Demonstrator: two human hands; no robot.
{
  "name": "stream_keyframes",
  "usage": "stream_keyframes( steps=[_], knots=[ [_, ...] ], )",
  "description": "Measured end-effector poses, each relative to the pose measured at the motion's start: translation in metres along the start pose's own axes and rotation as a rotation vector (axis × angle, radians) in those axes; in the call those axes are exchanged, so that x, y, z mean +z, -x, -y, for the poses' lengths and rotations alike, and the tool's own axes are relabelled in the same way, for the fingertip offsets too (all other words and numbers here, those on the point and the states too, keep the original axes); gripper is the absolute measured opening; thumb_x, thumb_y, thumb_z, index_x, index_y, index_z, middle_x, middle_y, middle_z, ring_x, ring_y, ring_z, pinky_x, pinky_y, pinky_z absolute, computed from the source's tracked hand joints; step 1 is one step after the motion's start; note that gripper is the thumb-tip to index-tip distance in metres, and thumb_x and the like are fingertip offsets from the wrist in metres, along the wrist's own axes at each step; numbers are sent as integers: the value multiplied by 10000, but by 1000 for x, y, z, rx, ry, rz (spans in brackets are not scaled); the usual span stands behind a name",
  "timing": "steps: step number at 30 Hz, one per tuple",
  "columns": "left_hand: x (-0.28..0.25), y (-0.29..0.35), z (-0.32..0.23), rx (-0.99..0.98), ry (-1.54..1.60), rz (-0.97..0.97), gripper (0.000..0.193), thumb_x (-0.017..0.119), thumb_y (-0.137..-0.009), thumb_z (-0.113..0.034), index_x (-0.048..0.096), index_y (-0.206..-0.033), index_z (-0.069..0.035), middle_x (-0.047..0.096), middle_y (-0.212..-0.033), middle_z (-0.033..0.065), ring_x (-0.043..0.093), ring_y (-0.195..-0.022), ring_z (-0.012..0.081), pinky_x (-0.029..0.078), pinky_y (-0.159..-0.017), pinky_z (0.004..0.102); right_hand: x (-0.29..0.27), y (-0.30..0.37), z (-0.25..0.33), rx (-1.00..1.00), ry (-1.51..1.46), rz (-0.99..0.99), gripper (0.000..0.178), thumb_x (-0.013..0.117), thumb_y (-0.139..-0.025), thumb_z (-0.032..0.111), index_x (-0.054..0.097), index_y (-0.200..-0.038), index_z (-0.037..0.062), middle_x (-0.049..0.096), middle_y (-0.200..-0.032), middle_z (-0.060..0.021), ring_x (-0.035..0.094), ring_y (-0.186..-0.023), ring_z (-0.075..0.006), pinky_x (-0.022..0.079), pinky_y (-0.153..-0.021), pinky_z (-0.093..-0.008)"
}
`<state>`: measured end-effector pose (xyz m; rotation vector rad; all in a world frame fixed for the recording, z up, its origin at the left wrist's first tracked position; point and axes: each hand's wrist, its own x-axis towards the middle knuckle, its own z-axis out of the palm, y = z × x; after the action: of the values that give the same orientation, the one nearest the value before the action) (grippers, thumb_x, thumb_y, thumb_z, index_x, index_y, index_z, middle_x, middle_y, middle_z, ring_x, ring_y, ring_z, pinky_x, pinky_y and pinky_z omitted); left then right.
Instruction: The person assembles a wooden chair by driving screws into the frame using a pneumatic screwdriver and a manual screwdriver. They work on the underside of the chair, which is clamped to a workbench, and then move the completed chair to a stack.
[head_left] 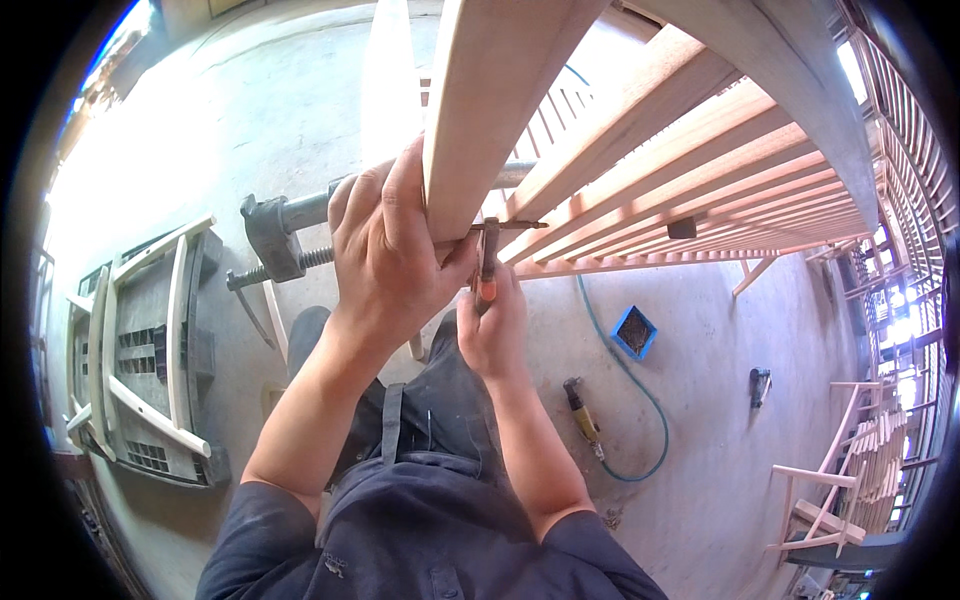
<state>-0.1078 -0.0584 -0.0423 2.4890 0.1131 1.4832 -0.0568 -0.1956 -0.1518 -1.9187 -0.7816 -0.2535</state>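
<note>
A thick pale wooden rail [490, 90] stands close in front of me. My left hand [385, 235] grips its lower end, fingers along the left side and thumb bent underneath. Behind that hand runs a grey metal pipe clamp [275, 235] with a threaded screw and a bar handle. My right hand [495, 325] is closed round a hammer-like tool [488, 255]. The tool has a thin dark crosspiece just under the rail end and an orange patch on its handle; its exact kind is unclear. Many wooden slats [640, 190] extend to the right of the rail.
On the floor to the right lie a yellow and black air tool [583, 415] with a green hose [665, 440], a blue tray [634, 332] of small dark pieces and another power tool [759, 388]. A dark pallet [145, 350] with wooden frames lies left. Wooden parts [870, 460] are stacked far right.
</note>
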Motion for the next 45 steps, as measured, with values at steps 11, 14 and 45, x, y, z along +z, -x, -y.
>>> stream_keyframes(
  steps=[11,14,45],
  knots=[
    [3,2,3,14,-19,-18,899,841,-631,-136,430,-1420,-6,647,-1175,104,607,-1076,248,373,-994,409,-1,-9,-1,-120,-21,46,348,554,-816,-4,531,-1163,15,589,-1001,-199,568,-927,-425,479,-781,-485],
    [2,1,2,13,-18,-13,915,844,-620,-140,427,-1423,-8,640,-1180,108,602,-1085,253,372,-994,414,1,-7,-6,-63,-19,54,377,555,-809,4,525,-1185,25,597,-1006,-197,580,-928,-418,489,-782,-475],
    [-33,85,-27,-327,734,34,600,716,-837,-187,508,-1344,55,623,-1230,187,590,-1172,289,471,-981,370,-85,-3,90,548,-102,577,466,601,-860,215,510,-1158,-131,624,-1090,-367,579,-1096,-507,468,-960,-486]
  ],
)
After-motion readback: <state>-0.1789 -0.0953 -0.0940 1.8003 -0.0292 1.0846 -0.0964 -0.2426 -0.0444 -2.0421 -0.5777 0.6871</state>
